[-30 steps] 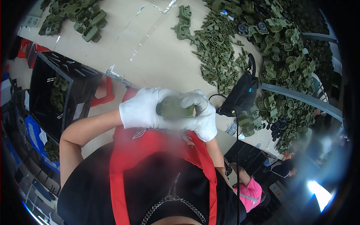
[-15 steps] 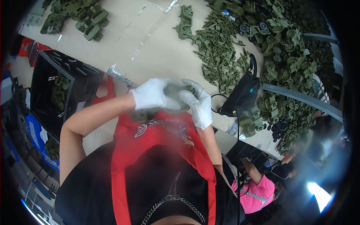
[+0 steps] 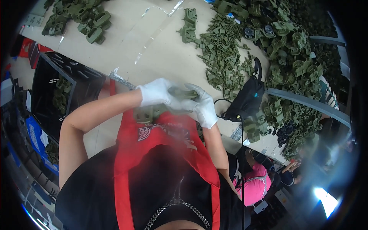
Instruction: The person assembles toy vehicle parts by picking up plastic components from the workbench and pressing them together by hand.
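Note:
Both hands wear white gloves and meet in front of my red apron, close to the table edge. My left hand [image 3: 158, 93] has its fingers closed on an olive-green plastic toy vehicle part [image 3: 184, 93]. From the other side, my right hand [image 3: 205, 109] grips the same part, its fingers curled over it. The gloves cover much of the piece, and the picture is hazy there. Below my left glove shows another stretch of green plastic [image 3: 143, 115]; whether it belongs to the held part I cannot tell.
Small green pieces [image 3: 220, 51] lie heaped on the table [image 3: 126, 42], with larger green vehicle parts [image 3: 295, 57] piled at right. A black pouch [image 3: 245, 97] with a cable stands by my right hand. At left is a black crate [image 3: 76, 92]. A person in pink [image 3: 257, 186] is at lower right.
My hands have shifted slightly around the green part, the right fingers now lower over it. More green plastic shows below my left glove. The person in pink has leaned away.

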The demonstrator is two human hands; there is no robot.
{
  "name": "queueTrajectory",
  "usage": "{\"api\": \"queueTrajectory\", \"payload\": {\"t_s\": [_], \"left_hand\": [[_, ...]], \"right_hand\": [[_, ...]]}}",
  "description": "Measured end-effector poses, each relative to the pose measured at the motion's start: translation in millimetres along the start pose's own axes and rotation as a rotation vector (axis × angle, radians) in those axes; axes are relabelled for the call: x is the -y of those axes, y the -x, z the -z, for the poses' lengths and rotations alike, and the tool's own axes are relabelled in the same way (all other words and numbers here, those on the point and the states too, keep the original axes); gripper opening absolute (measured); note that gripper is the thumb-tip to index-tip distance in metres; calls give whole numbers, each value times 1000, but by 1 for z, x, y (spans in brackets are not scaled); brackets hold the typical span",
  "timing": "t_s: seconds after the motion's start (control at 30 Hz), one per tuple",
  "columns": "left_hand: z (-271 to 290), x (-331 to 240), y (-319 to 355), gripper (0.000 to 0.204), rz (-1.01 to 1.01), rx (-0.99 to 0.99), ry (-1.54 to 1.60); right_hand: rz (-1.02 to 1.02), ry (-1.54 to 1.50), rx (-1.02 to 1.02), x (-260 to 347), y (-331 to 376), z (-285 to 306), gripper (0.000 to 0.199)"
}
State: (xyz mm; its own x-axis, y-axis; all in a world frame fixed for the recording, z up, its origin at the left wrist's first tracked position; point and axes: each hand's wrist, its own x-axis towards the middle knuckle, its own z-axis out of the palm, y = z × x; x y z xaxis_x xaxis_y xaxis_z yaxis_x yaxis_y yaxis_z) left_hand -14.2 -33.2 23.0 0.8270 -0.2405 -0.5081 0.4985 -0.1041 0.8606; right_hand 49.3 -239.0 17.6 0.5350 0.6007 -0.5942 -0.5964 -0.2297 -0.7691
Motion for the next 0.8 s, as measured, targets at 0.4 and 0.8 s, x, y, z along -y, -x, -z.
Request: {"api": "queueTrajectory", "payload": {"t_s": [0.4, 0.8], "left_hand": [[5, 6, 42, 81, -69, -260, 209], [-16, -2, 69, 46, -66, -192, -246]], "right_hand": [[170, -85, -231, -5, 34, 46, 49], [467, 899, -54, 27, 24, -73, 35]]}}
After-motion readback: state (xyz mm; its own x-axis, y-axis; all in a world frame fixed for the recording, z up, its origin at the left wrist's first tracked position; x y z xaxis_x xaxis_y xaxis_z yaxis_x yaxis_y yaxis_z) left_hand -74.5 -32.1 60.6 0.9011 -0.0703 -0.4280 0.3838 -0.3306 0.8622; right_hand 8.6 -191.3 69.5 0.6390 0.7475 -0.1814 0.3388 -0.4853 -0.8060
